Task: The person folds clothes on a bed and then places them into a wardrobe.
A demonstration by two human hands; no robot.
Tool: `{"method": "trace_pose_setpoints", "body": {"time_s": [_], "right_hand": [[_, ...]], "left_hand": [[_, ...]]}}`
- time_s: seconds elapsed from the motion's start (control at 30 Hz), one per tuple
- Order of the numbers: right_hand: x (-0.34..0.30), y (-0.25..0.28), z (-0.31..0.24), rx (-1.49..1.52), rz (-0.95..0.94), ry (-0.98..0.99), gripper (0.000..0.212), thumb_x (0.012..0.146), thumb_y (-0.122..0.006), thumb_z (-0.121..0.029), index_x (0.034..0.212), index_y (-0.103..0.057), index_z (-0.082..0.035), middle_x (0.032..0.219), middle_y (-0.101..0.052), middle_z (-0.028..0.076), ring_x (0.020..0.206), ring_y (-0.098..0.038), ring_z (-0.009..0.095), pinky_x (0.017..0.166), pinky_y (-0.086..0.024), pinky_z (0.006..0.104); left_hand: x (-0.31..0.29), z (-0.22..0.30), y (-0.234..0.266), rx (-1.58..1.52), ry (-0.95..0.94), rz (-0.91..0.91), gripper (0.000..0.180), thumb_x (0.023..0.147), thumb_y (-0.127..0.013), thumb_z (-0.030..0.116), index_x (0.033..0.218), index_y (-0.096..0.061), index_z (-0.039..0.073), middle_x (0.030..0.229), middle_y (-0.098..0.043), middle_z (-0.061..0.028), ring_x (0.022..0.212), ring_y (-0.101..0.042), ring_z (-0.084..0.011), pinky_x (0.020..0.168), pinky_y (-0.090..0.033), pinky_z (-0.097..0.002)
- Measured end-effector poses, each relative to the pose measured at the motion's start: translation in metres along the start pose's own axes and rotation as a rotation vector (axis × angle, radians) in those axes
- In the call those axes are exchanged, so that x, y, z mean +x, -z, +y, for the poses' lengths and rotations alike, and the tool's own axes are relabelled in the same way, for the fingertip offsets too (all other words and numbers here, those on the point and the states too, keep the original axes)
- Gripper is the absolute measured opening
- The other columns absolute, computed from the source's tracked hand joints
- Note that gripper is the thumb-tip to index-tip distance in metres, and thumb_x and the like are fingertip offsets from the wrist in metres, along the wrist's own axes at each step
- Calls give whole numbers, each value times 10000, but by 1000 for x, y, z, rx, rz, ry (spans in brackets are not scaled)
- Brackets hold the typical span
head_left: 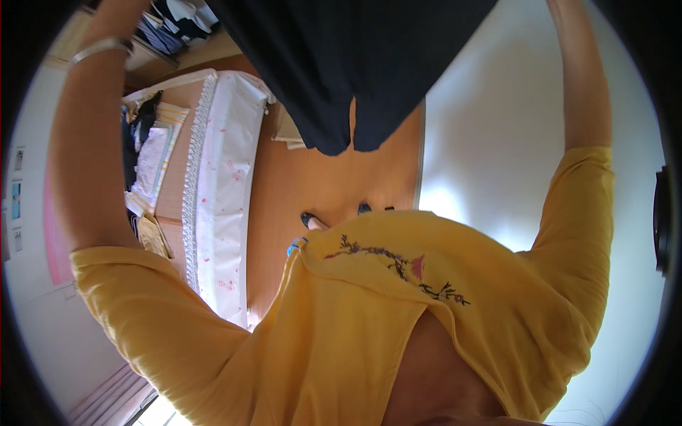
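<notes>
Black trousers [355, 67] hang in front of me at the top of the view, legs pointing down and a narrow gap between the two hems. Their waist lies beyond the upper edge. Both my arms are raised wide on either side of them. My left forearm [92, 156], with a pale bangle [101, 50] near the wrist, runs out at the upper left. My right forearm [586, 85] leaves at the upper right. Both hands are cut off by the frame, so whether they hold the trousers cannot be seen.
To the left stands a bed [227, 192] with a white, red-flecked side cover. Folded clothes [153, 153] lie on it. More clothes [174, 25] are piled at the far left. A white wall [490, 128] rises on the right, beside the wooden floor [327, 188].
</notes>
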State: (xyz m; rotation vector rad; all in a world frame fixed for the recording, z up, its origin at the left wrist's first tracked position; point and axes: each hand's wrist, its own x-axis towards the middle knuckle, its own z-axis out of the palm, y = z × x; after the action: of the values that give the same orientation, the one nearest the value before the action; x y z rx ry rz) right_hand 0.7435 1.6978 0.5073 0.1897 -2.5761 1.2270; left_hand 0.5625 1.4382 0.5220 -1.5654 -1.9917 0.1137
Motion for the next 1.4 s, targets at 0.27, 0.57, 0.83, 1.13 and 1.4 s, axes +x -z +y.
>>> {"method": "trace_pose_setpoints", "body": {"time_s": [0.27,0.57,0.83,1.13,1.4], "right_hand": [[71,-56,55,-132,460,-244,163,672,-658,-121,630,-517,-52,556,-430,-4,501,-398,129,442,-312,281],[78,-93,38,170,374,-132,103,726,-608,-61,813,-569,-20,789,-557,52,736,-500,128,625,-400,241],[60,-106,-11,-306,18,-164,592,700,-677,-261,1140,-458,68,1131,-508,174,1064,-458,239,910,-339,288],[56,-111,-6,-543,-82,-96,351,599,-692,-66,908,-574,53,883,-608,139,850,-562,214,767,-427,292],[65,-147,1,-715,-20,-48,267,581,-613,-28,832,-568,51,794,-608,183,755,-584,265,687,-456,324]], "left_hand": [[20,-38,-119,-660,591,-138,470,745,-584,402,938,-595,-26,826,-622,-169,788,-588,-300,635,-471,-359],[31,35,-106,-1960,657,-144,358,863,-474,290,1105,-459,27,1097,-505,-131,926,-526,-269,775,-451,-458],[36,64,-62,-2484,763,-231,771,844,-377,448,1352,33,39,1390,39,-249,1298,-19,-361,1023,-34,-516],[9,77,-55,-2549,826,-191,831,793,-438,477,1368,25,98,1417,53,-171,1306,13,-336,973,15,-595],[-3,86,-72,-2545,908,-136,736,784,-434,465,1355,-174,80,1419,-67,-164,1309,-22,-315,979,57,-573]]}}
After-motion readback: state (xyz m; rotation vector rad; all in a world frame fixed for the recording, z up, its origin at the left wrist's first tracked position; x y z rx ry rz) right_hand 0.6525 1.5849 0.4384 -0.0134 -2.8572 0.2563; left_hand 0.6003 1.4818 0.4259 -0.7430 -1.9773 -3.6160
